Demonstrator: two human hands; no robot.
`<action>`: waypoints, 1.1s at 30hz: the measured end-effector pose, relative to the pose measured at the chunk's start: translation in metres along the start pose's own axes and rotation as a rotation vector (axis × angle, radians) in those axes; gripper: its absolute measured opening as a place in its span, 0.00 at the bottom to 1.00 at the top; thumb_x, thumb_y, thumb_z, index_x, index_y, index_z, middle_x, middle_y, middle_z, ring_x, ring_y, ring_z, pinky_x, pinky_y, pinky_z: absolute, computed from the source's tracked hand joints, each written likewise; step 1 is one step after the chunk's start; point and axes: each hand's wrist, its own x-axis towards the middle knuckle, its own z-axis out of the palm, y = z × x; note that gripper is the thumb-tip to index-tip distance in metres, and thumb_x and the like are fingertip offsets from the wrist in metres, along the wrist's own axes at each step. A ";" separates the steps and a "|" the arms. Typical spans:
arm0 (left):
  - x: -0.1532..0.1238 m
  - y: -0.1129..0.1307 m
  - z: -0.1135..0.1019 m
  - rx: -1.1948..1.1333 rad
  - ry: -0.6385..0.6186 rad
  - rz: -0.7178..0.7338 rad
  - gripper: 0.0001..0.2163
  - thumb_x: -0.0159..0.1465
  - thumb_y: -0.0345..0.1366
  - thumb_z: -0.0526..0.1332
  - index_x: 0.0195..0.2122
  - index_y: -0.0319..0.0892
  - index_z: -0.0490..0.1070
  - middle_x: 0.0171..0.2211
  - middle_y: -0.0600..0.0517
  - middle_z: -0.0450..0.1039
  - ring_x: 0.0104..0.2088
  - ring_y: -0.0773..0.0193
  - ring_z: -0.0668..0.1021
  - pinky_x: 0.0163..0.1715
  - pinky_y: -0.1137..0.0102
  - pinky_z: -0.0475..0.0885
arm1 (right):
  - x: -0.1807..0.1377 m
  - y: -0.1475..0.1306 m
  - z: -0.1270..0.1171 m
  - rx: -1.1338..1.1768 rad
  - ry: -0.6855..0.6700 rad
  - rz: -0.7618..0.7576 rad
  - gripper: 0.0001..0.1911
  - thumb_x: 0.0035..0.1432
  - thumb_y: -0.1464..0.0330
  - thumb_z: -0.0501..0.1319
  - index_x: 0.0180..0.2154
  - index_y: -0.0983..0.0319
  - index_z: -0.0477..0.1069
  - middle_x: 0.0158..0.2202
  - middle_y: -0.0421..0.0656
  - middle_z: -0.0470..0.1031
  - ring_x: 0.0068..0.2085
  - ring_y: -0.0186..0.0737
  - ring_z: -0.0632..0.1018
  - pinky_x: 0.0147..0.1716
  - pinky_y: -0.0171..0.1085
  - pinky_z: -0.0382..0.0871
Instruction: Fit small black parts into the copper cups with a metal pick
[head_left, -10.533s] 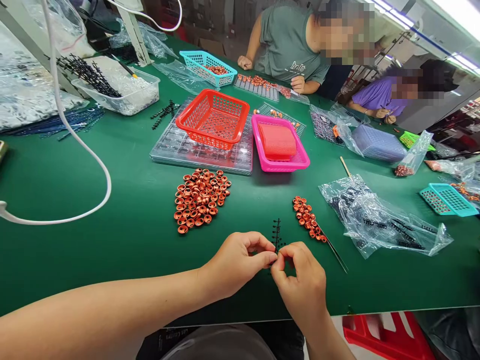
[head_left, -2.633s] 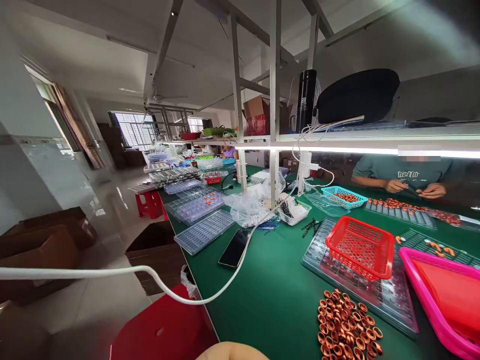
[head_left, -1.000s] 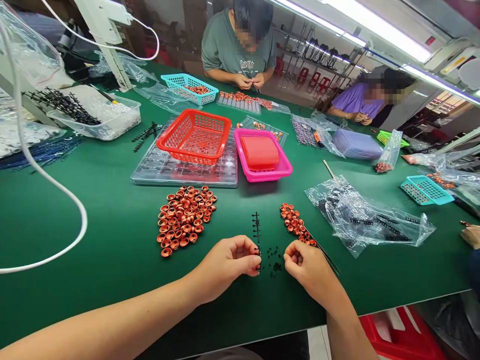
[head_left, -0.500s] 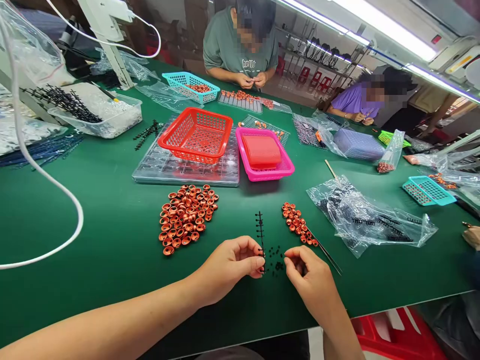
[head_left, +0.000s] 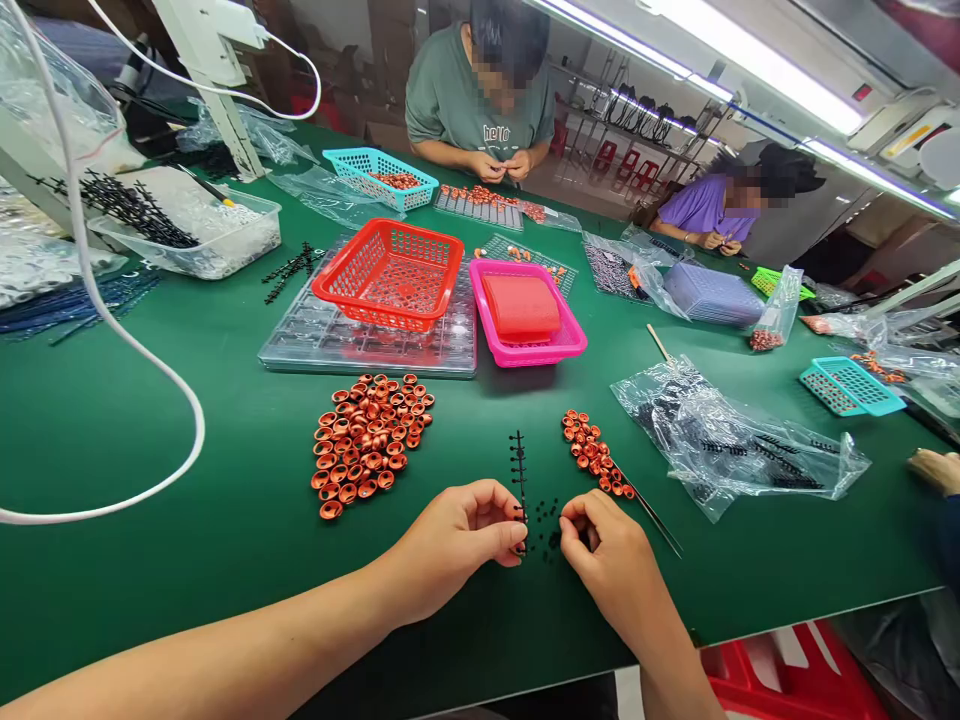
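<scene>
My left hand (head_left: 457, 540) pinches the lower end of a thin black plastic strip with side prongs (head_left: 517, 468), which lies on the green table (head_left: 225, 420). My right hand (head_left: 611, 560) is curled closed just right of it, fingertips pinched; what they hold is too small to name. Several tiny black pieces (head_left: 546, 522) lie loose between the two hands. A large heap of copper-coloured rings (head_left: 367, 440) sits to the left. A smaller row of the same rings (head_left: 592, 452) lies to the right beside black tweezers (head_left: 651, 515).
A red basket (head_left: 390, 272) rests on clear trays (head_left: 330, 340); a pink basket (head_left: 525, 310) stands beside it. Plastic bags of black parts (head_left: 727, 440) lie right. A white cable (head_left: 142, 360) loops at left. Two people work across the table; another person's hand (head_left: 934, 468) shows at the right edge.
My right hand has drawn slightly closer to the strip and the loose black pieces. My left hand keeps its pinch on the strip.
</scene>
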 end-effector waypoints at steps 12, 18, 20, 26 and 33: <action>-0.001 0.003 0.001 -0.010 0.008 -0.011 0.14 0.52 0.40 0.69 0.30 0.37 0.67 0.27 0.55 0.68 0.28 0.67 0.74 0.34 0.67 0.73 | -0.002 0.002 0.000 -0.019 -0.003 0.012 0.06 0.56 0.73 0.55 0.28 0.59 0.65 0.28 0.38 0.69 0.28 0.34 0.69 0.28 0.32 0.61; 0.000 0.002 0.001 -0.020 0.013 -0.013 0.14 0.52 0.40 0.69 0.30 0.37 0.67 0.27 0.55 0.69 0.28 0.67 0.74 0.34 0.68 0.72 | -0.006 0.005 -0.001 0.018 -0.007 0.014 0.06 0.58 0.71 0.54 0.29 0.59 0.67 0.28 0.38 0.69 0.27 0.34 0.69 0.27 0.33 0.62; 0.000 0.001 0.001 -0.022 0.014 -0.013 0.14 0.52 0.40 0.69 0.30 0.37 0.67 0.26 0.55 0.69 0.27 0.67 0.74 0.33 0.68 0.72 | -0.005 0.005 0.000 0.011 0.001 0.001 0.06 0.58 0.71 0.54 0.30 0.59 0.67 0.29 0.39 0.69 0.27 0.34 0.69 0.27 0.33 0.62; 0.000 0.001 0.000 -0.024 0.018 -0.012 0.15 0.51 0.41 0.70 0.30 0.38 0.68 0.26 0.55 0.69 0.28 0.65 0.75 0.34 0.68 0.72 | -0.003 0.002 -0.002 0.101 -0.045 -0.024 0.06 0.57 0.71 0.54 0.31 0.59 0.69 0.28 0.39 0.69 0.25 0.33 0.68 0.26 0.32 0.61; 0.000 0.000 0.000 -0.018 0.008 0.003 0.13 0.53 0.40 0.69 0.30 0.37 0.67 0.27 0.54 0.69 0.28 0.66 0.75 0.35 0.68 0.72 | -0.008 0.007 -0.004 0.145 -0.009 0.041 0.07 0.60 0.68 0.54 0.32 0.59 0.69 0.28 0.39 0.69 0.26 0.34 0.68 0.26 0.33 0.61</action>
